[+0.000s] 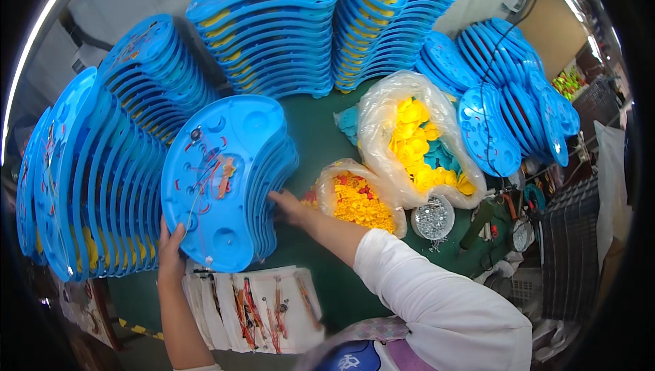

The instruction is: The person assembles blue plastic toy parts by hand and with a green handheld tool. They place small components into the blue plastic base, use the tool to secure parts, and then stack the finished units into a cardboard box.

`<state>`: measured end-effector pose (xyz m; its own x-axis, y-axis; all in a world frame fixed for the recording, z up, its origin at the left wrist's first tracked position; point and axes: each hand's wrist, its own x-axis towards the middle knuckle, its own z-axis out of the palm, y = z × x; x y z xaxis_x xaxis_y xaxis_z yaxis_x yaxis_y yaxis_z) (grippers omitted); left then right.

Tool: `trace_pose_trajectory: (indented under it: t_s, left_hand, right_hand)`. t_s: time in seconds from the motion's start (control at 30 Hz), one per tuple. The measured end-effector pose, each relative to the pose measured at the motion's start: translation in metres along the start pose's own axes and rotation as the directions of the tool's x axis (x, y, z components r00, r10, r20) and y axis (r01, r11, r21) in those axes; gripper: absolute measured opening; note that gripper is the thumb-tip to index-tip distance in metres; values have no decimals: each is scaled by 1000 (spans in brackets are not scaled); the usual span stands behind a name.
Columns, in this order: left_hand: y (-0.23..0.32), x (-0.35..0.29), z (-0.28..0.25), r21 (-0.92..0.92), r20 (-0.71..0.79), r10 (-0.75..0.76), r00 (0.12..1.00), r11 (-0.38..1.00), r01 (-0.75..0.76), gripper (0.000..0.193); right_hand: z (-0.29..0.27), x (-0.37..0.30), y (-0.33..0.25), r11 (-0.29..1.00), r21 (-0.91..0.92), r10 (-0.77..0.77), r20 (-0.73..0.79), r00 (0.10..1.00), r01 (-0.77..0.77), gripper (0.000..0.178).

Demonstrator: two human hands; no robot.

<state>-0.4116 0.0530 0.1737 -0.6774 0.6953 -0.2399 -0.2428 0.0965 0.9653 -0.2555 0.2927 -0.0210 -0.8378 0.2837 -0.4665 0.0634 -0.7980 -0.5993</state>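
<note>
A curved blue plastic panel [239, 122] with round recesses, red wires and a small brown circuit board lies on top of a stack of like panels in front of me. My left hand [170, 248] grips its near left edge, thumb along the rim and fingers mostly hidden behind it. At the inner curve of the stack, my right hand [290, 209] reaches the panels' edges. It is slightly blurred, and its fingers are partly hidden. Below the stack, white sheets [290, 330] carry several wired parts with red leads.
Tall stacks of blue panels [266, 37] stand along the back and left. To the right are a plastic bag [379, 125] of yellow and teal pieces, a smaller bag [327, 200] of small yellow and red parts, and a white tub [433, 217] of screws. Tools lie beyond on the green table [314, 119].
</note>
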Motion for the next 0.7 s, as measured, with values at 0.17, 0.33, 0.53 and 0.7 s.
trace_pose_trajectory:
  t_s: [0.17, 0.33, 0.53, 0.7]
  left_hand:
    - [14, -41, -37, -26, 62, 129, 990, 991, -128, 77]
    - [56, -101, -31, 245, 76, 34, 997, 968, -52, 71]
    - [41, -144, 112, 366, 442, -256, 860, 926, 87, 62]
    - [-15, -136, 222, 271, 778, -281, 562, 957, 103, 85]
  right_hand:
    - [33, -96, -18, 976, -10, -217, -124, 968, 217, 100]
    - [46, -239, 8, 892, 215, -365, -173, 915, 397, 97]
    - [1, -393, 110, 770, 434, -314, -379, 870, 468, 88]
    - [-61, -419, 169, 689, 483, -174, -614, 770, 541, 81]
